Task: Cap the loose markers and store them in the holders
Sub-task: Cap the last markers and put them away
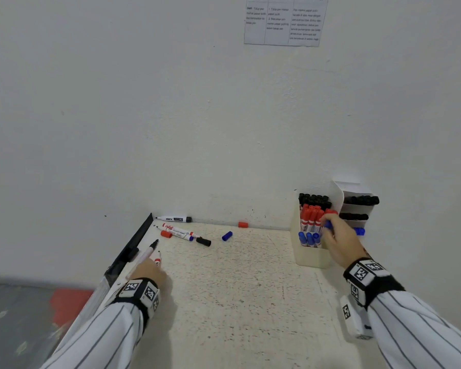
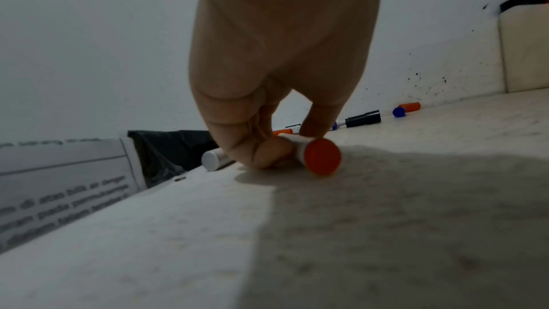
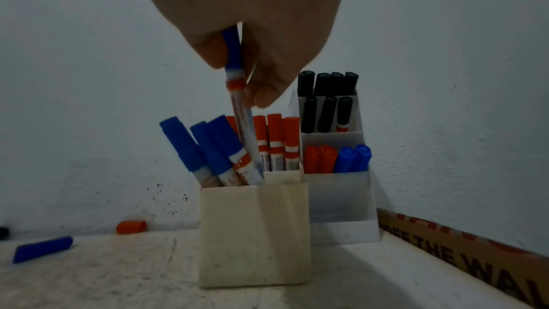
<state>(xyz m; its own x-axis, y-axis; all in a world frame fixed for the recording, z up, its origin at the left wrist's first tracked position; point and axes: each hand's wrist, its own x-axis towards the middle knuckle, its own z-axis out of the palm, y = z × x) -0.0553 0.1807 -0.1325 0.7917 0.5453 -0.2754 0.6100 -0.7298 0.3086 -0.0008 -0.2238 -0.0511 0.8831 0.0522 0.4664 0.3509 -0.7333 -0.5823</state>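
Note:
My right hand (image 1: 330,231) pinches a blue-capped marker (image 3: 241,116) by its upper part. The marker's lower end stands in the front compartment of the cream holder (image 3: 255,232), among other blue markers. My left hand (image 1: 155,265) lies on the table near the left edge. Its thumb and a finger pinch a red-ended marker (image 2: 315,156) that lies flat. An uncapped black-tipped marker (image 1: 147,253) lies just left of that hand. Further back lie a black marker (image 1: 175,219), two more uncapped markers (image 1: 177,231), and loose red (image 1: 166,234), black (image 1: 203,241), blue (image 1: 227,235) and red (image 1: 243,224) caps.
A white tiered holder (image 3: 341,196) with black, red and blue markers stands behind the cream one, in the wall corner. The wall runs along the table's back. A black strip (image 1: 136,241) lines the left table edge, and a printed sheet (image 2: 59,192) lies beyond it.

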